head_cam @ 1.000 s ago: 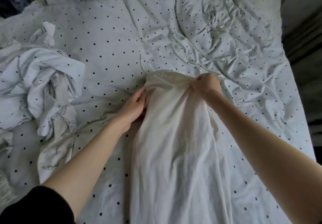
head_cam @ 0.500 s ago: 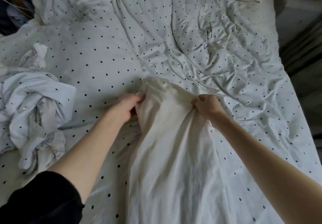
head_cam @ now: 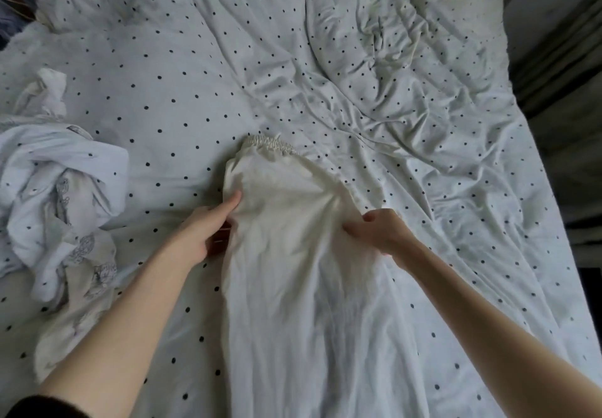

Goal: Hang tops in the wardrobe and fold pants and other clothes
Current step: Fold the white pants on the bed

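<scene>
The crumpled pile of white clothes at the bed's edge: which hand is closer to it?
Left. The left hand grips the cream pants on the side facing the pile; the right hand holds their far side.

Counts, head view: 2 hands, left hand point(head_cam: 208, 228) + right hand point(head_cam: 381, 232), both on same garment. 1 cream garment point(head_cam: 293, 287) w/ 1 elastic waistband point(head_cam: 270, 144) at far end, laid lengthwise on bed. 1 pile point(head_cam: 62, 209) of crumpled white clothes at left; no. of items in it can't be told, at least 2 fabrics: plain white and a printed one. 1 dotted cover point(head_cam: 391, 92) over bed, heavily wrinkled. 1 dark sleeve point(head_cam: 35, 408), bottom-left corner. 2 bare forearms.
</scene>
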